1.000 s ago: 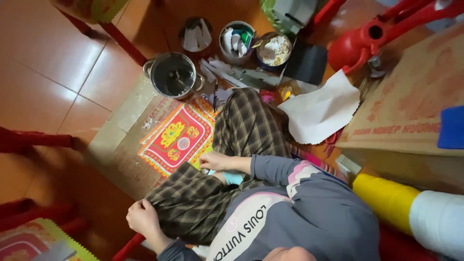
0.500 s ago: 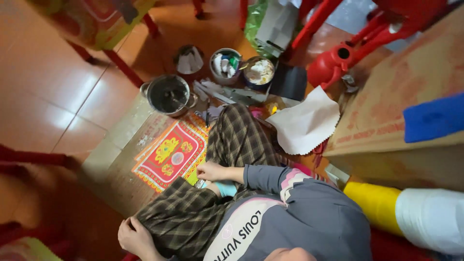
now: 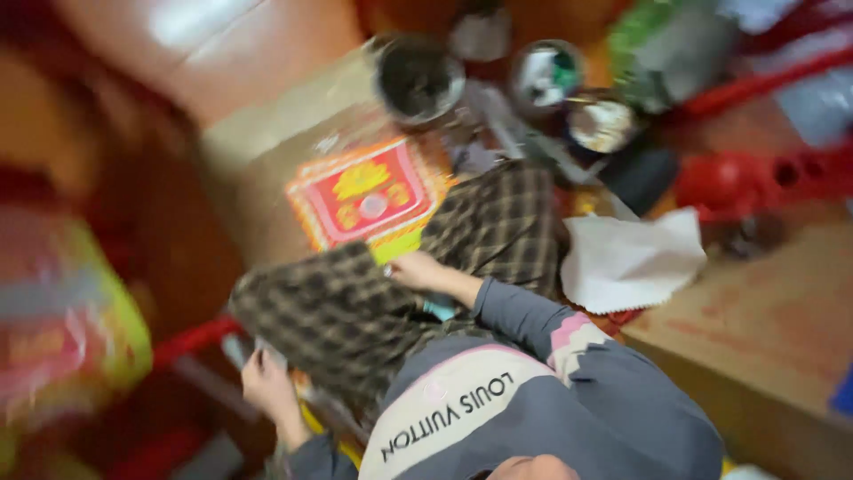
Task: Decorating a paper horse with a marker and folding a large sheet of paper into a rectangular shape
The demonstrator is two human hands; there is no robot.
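Blurred frame. Right hand (image 3: 416,268) rests on the plaid knee, fingers touching the red-and-yellow printed sheet (image 3: 366,197) at its 5 o'clock corner; grip unclear. Left hand (image 3: 265,380) loosely curled, contents unclear. Sheet judged thin, light, floppy: lift by an edge.

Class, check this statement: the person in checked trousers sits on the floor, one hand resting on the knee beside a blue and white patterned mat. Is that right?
Not quite. The head view shows the patterned mat is red and yellow, not blue and white. The rest holds: the right hand rests on the knee of the checked trousers beside it.
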